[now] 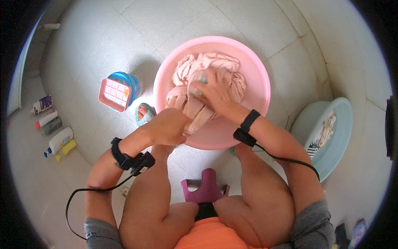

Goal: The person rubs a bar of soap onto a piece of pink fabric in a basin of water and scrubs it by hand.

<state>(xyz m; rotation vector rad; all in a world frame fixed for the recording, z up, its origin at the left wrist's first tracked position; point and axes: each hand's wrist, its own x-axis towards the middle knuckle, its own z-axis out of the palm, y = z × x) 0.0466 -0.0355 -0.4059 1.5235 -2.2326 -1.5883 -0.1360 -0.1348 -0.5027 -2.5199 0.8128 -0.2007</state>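
A wet, pale pink garment (209,62) with ribbed bands lies bunched in a round pink basin (259,83). My left hand (168,126) is closed on an edge of it, over the basin's near left rim. In my right hand (217,89) is a small, pale greyish-green scrub brush (198,81), blurred by motion, held against the cloth. My right fingers curl over its top, so its underside is hidden. A stretch of the garment lies between the two hands.
Left of the basin stands a blue bucket (136,85) with a pink-rimmed tray (116,94) on top. A pale blue tub (342,137) holding clothes leans at the right wall. Several bottles (61,140) line the left side. A purple stool (205,186) is between my legs.
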